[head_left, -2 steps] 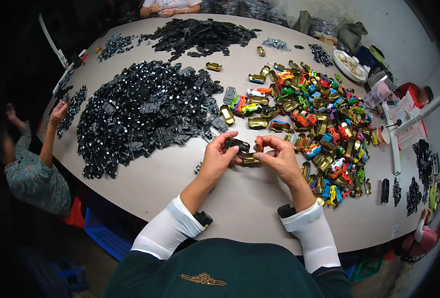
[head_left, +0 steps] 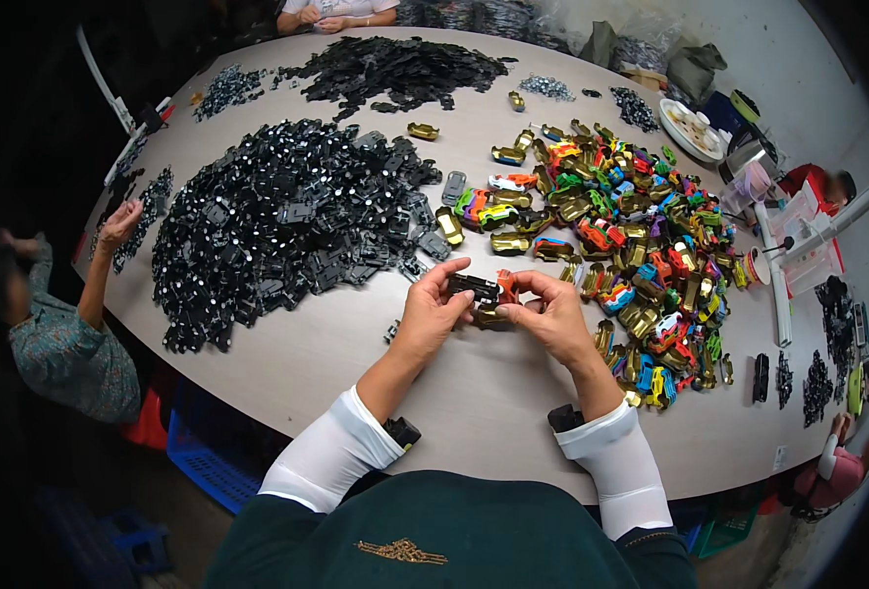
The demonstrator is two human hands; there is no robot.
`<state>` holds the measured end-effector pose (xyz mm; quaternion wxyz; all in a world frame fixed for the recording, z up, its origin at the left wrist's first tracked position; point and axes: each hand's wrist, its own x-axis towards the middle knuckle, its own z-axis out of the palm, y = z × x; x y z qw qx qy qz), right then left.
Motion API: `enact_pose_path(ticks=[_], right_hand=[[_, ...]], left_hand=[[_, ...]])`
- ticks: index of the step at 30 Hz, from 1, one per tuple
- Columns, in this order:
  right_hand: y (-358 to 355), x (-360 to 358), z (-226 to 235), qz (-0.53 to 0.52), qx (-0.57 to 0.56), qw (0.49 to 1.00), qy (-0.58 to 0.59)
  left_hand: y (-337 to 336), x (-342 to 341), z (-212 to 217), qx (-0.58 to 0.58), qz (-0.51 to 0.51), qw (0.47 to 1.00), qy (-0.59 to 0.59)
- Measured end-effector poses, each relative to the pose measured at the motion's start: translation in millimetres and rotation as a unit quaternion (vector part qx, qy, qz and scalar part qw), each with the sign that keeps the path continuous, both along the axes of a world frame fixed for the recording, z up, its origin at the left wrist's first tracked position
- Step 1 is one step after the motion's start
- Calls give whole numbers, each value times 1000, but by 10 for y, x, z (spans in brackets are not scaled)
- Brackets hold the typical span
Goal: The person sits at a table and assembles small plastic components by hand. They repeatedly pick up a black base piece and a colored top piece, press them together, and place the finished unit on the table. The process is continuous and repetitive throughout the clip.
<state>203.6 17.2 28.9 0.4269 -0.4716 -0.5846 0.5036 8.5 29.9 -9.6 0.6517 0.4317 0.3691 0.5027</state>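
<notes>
Hands working together above counter (head_left: 356, 373): my left hand (head_left: 433, 312) pinching black chassis piece (head_left: 474, 288), my right hand (head_left: 550, 316) gripping its other end beside orange part (head_left: 504, 286). Black heap (head_left: 277, 216) lying left, coloured shells (head_left: 631, 245) right.

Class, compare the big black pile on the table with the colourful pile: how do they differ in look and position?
The black pile is one dark colour with small pale dots; the colourful pile mixes gold, red, green, blue and orange pieces. The black pile lies to the person's left, the colourful pile to the right. The black pile is densely heaped; the colourful pile spreads looser. Both rest on the table.
</notes>
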Motion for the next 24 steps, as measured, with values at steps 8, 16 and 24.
enact_pose_path(ticks=[8,16,24], right_hand=[[-90,-164,93,-4,165,965,-204],[-125,-211,88,-38,192,952,-236],[-163,-249,129,-83,224,935,-264]], left_hand=[[12,-28,-13,-38,-8,999,-19],[9,1,14,-11,11,999,-30],[-34,28,1,27,-23,999,32]])
